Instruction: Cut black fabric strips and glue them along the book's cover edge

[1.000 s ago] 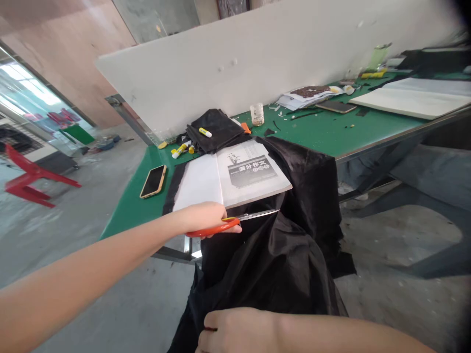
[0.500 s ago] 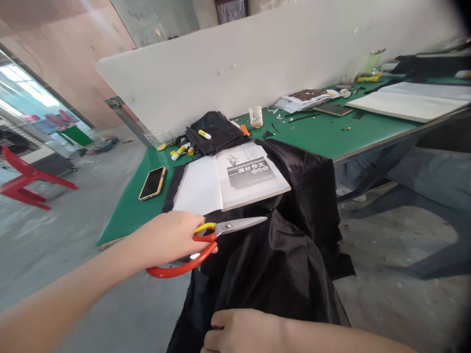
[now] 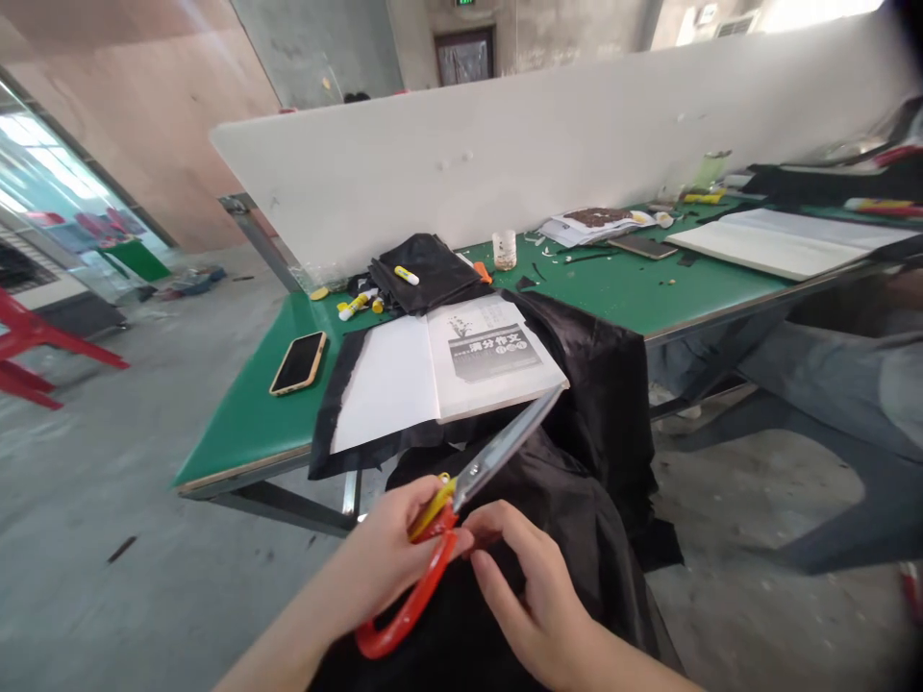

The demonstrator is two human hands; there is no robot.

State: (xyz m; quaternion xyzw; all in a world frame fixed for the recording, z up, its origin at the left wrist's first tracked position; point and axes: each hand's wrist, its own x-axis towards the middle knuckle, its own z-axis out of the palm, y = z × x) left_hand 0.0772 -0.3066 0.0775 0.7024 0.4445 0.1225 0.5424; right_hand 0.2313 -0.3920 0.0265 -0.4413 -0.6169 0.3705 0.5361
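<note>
My left hand [image 3: 393, 543] is closed around the scissors [image 3: 505, 452], which have red and yellow handles. Their blades look closed and point up and right, the tip over the lower right corner of an open book [image 3: 494, 356]. Close beside the handles is my right hand [image 3: 534, 586], its thumb and forefinger curved and apart, the fingertips at the left hand's fingers. Whether they touch the scissors I cannot tell. Black cloth [image 3: 598, 384] lies beneath the book, its left and front margins showing, and hangs over the table edge and below my hands.
On the green table [image 3: 245, 413] lie a phone [image 3: 299, 362], folded black cloth [image 3: 433, 269] with a glue stick [image 3: 406, 275] on it, and a small cup [image 3: 504, 250]. A white panel [image 3: 404, 183] stands behind. Another open book [image 3: 771, 245] is at right, near a seated person's leg [image 3: 829, 384].
My left hand has moved right and down with the scissors, whose blades now tilt upward. My right hand has risen from the cloth to beside the handles. The front strip of cloth now shows below the book.
</note>
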